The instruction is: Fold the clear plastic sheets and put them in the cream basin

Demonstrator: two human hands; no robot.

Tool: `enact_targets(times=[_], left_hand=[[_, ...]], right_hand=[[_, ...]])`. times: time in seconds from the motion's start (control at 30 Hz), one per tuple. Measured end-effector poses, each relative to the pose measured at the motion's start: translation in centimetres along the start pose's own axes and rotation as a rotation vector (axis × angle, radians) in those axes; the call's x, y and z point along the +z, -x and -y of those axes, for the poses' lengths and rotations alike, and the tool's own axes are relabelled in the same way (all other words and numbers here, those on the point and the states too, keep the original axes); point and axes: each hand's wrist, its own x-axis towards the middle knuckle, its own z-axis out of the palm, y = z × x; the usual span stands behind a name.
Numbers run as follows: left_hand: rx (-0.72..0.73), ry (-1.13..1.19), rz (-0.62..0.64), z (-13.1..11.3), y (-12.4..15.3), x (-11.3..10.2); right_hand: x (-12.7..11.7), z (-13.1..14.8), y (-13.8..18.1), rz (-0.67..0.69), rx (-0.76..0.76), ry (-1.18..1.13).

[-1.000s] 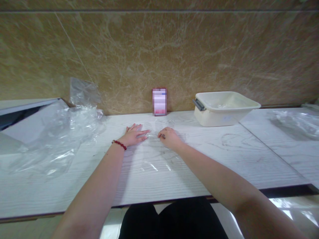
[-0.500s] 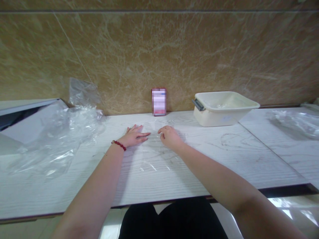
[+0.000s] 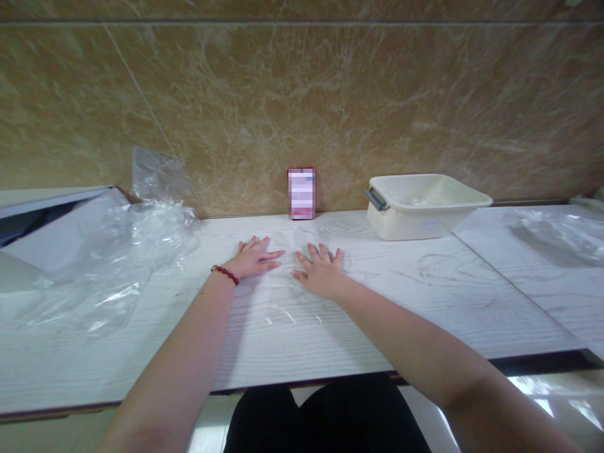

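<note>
My left hand [image 3: 253, 258] lies flat on the white table [image 3: 425, 296], fingers stretched out, a red bead bracelet at its wrist. Beside it, my right hand [image 3: 319, 272] rests palm down with its fingers spread. Both hands press on a clear plastic bag [image 3: 292, 302] that lies flat on the table and reaches back toward me; it is hard to make out against the wood grain.
A heap of crumpled clear plastic bags [image 3: 117, 251] lies at the left. A cream plastic tub [image 3: 425, 204] with a grey handle stands at the back right, a small blurred card [image 3: 301, 193] leans on the marble wall, and more clear plastic [image 3: 561, 236] lies far right.
My right hand has gone from a closed pinch on the bag's edge to flat with fingers spread. The left hand has stayed in place.
</note>
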Motion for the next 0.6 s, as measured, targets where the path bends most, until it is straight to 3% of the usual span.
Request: enact_targets(times=[0.37,0.6], left_hand=[[0.004,-0.026,0.047,0.2,-0.14,0.09],[-0.005,-0.072,0.06,0.09,-0.13,0.02]], right_hand=[[-0.29,0.21,0.16,-0.083,0.047,0.024],[-0.19,0.33,0.22,0.064,0.057,0.11]])
